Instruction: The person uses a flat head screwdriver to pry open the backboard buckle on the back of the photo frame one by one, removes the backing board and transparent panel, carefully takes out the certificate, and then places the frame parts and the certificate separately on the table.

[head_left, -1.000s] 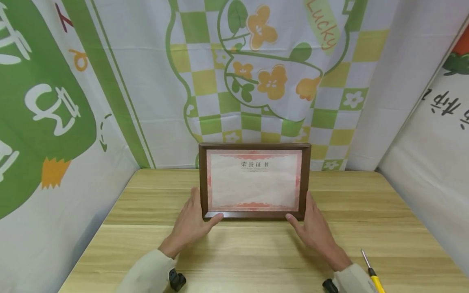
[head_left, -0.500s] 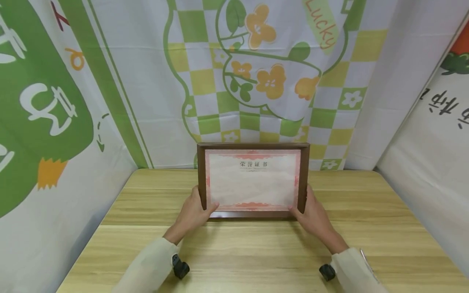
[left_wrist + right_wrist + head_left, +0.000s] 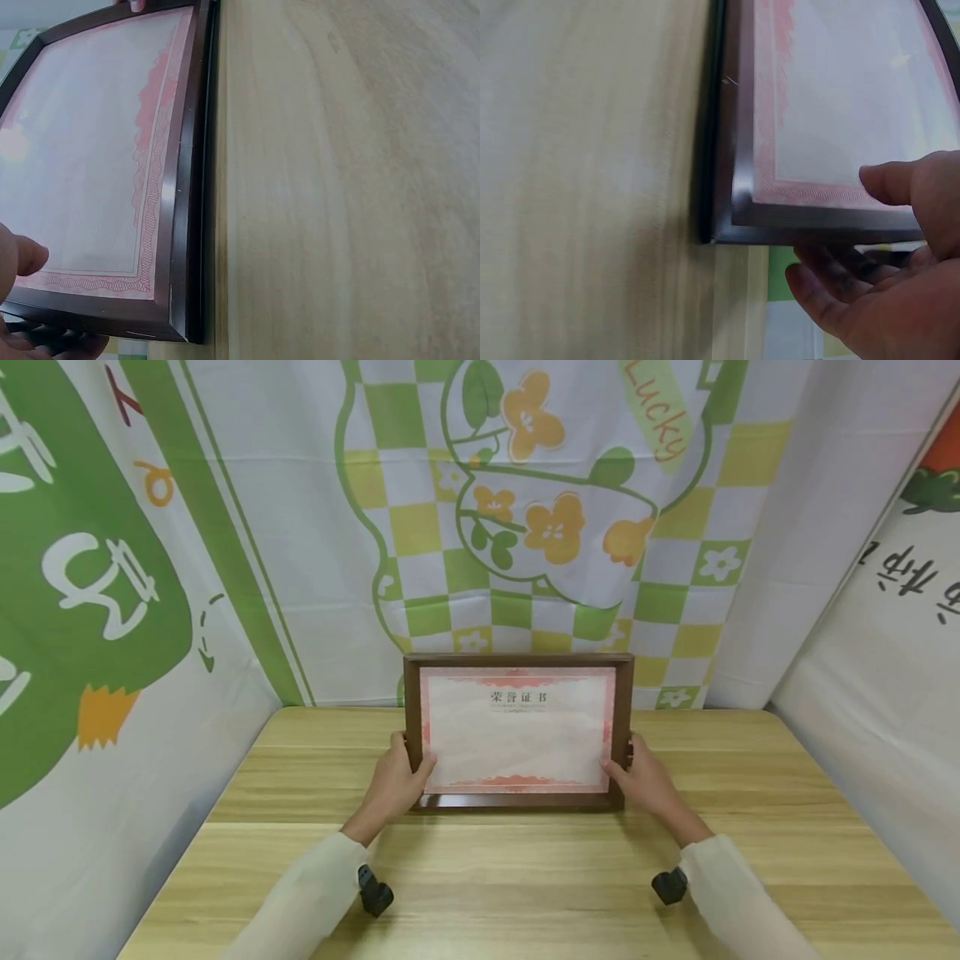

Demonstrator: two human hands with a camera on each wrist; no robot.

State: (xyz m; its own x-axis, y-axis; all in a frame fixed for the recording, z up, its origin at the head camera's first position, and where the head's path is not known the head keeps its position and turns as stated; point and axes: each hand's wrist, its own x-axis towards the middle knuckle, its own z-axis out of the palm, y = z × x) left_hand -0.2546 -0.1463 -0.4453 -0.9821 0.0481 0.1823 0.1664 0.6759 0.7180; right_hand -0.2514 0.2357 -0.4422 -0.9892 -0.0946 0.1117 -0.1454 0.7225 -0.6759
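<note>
Picture frame (image 3: 519, 801), dark brown, is tilted up facing the person, its side rails between the two hands. Left hand (image 3: 393, 781) grips one side low down, its thumb (image 3: 28, 255) laid over the front near the certificate (image 3: 519, 743) and its fingers curled behind the rail. Right hand (image 3: 647, 779) mirrors it at the other side: thumb (image 3: 889, 180) in front, fingers bent round the back, the rail held between. Both grips are open only by about the thickness of the frame. The frame's lower edge is at the wooden table (image 3: 525, 877), with the printed cloth (image 3: 322, 568) behind.

Half a second ago both thumbs lay lower, close to the bottom corners; now they are higher on the side borders, while the frame has hardly shifted. The right sleeve (image 3: 750, 893) now covers the spot where a screwdriver's shaft showed before.

Most of the fingers are hidden behind the frame in the head view. The left wrist view cuts off the left hand, and the right wrist view crops the frame's top. Whether the bottom rail touches the table cannot be told. The small print under the heading is too fine to read.
</note>
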